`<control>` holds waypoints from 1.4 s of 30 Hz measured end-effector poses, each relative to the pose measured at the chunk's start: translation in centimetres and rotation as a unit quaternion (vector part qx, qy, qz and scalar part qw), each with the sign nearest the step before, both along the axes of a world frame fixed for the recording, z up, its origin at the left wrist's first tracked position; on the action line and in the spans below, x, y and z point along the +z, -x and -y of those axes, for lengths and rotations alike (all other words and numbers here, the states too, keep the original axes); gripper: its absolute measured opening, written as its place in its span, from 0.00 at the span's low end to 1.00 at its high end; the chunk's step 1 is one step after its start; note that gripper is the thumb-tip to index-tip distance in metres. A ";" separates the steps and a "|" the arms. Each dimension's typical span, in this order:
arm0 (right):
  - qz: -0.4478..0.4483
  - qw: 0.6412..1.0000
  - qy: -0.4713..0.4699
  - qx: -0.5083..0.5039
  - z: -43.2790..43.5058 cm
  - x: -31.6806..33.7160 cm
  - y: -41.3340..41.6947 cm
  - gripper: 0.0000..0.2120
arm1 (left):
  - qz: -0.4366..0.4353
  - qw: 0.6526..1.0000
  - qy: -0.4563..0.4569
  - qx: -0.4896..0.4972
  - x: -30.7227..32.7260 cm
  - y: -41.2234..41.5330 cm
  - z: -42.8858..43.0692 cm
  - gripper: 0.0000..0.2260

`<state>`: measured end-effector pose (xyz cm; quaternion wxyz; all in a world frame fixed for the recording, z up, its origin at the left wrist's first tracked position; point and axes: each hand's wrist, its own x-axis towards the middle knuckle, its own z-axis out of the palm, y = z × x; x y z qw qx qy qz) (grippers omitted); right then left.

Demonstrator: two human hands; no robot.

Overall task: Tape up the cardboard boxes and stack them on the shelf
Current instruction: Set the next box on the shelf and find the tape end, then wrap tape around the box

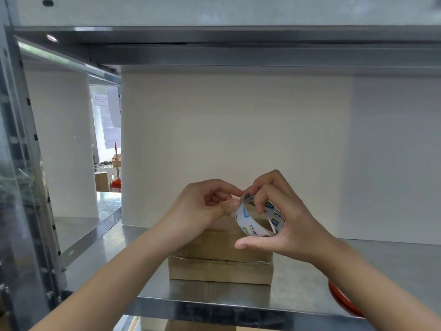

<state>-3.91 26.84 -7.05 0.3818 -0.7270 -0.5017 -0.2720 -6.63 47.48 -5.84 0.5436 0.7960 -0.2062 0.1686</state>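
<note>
Two hands hold a tape roll over a cardboard box on a metal shelf.

The right hand point(294, 226) grips the tape roll point(250, 226), with the fingers curled over its top and the thumb stretched out under it. The left hand point(202, 206) pinches the left edge of the roll between thumb and forefinger. The roll is a thin white ring with blue and yellow-green print, and it looks almost used up. It is above the right part of the cardboard box point(219, 271), which is brown and low, with a dark horizontal seam across its near face; I cannot tell if this is one box or two. The box stands on the shelf point(307, 285), near its front edge. An orange object point(341, 297) lies at the right.
</note>
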 end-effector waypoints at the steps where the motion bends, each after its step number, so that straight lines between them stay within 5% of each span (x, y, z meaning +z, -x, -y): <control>1: -0.002 1.000 -0.013 -0.003 0.0 0.0 -0.1 0.27 | 0.013 1.000 0.002 0.005 -0.1 0.1 0.2 0.07; 9: -0.008 0.993 -0.104 0.047 -0.2 -0.8 0.0 0.23 | 0.066 0.990 0.124 0.010 -0.4 1.2 0.9 0.09; 14: -0.089 0.958 -0.235 0.135 -1.9 -0.1 0.7 0.16 | -0.039 0.992 0.071 -0.091 -0.4 0.4 0.7 0.33; 17: -0.155 0.944 -0.248 0.152 -2.8 1.1 1.4 0.18 | -0.031 0.994 0.016 -0.105 0.0 0.7 1.7 0.22; 21: -0.097 0.988 -0.122 0.004 -2.2 3.0 1.5 0.17 | 0.109 0.994 -0.017 0.024 0.2 0.8 0.9 0.17; 24: -0.034 0.991 -0.116 -0.058 -2.8 3.3 1.7 0.17 | 0.155 0.984 -0.037 0.078 0.1 1.4 0.6 0.17; 29: -0.032 0.976 -0.211 -0.032 -3.6 2.7 1.8 0.19 | 0.162 0.979 -0.039 0.119 0.4 2.3 1.4 0.17; 34: -0.078 0.964 -0.252 -0.044 -4.0 2.9 2.3 0.10 | 0.163 0.975 -0.062 0.139 0.9 2.5 0.7 0.20; 42: -0.179 0.959 -0.214 0.057 -5.0 4.2 1.9 0.16 | 0.078 0.991 -0.038 0.101 0.5 2.1 0.8 0.22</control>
